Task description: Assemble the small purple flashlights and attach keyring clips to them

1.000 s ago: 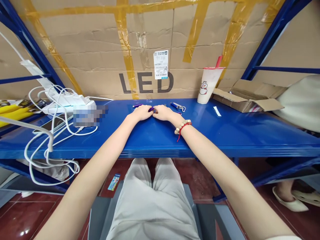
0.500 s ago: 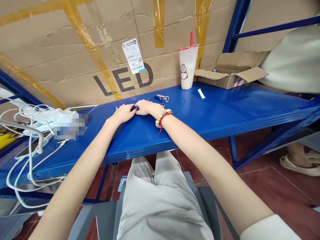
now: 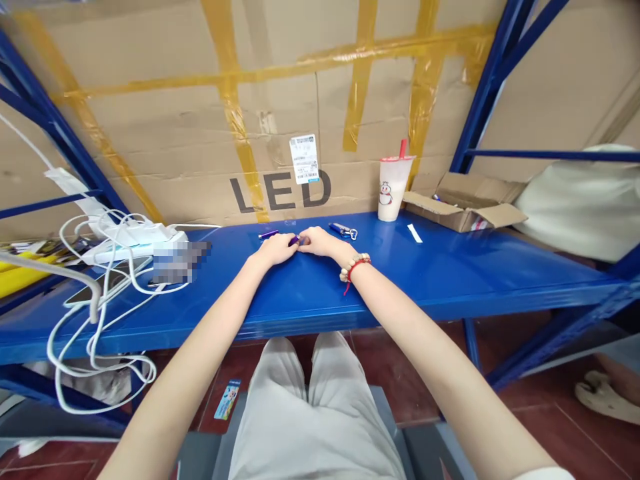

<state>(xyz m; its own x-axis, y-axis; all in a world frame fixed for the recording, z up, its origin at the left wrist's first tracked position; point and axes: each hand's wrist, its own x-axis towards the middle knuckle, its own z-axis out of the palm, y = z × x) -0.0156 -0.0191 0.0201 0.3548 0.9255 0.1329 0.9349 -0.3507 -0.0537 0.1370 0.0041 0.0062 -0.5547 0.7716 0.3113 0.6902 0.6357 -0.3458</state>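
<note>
Both my hands rest on the blue metal shelf [image 3: 450,280], fingertips meeting over a small purple object [image 3: 295,240]. My left hand [image 3: 277,249] pinches its left end with curled fingers. My right hand [image 3: 320,241], with a bead bracelet and red string at the wrist, grips the other end. A second small purple piece [image 3: 269,235] lies just behind my left hand. A blue keyring tool [image 3: 343,230] lies behind my right hand.
A plastic drink cup with a red straw [image 3: 393,187] stands at the back, beside an open cardboard box [image 3: 463,210]. White chargers and tangled cables [image 3: 107,267] cover the shelf's left end. A taped cardboard sheet marked LED [image 3: 280,190] forms the back wall. A white paper strip [image 3: 415,233] lies near the cup.
The camera view swung right and back to level. My hands stayed together on the purple object at the same spot on the shelf.
</note>
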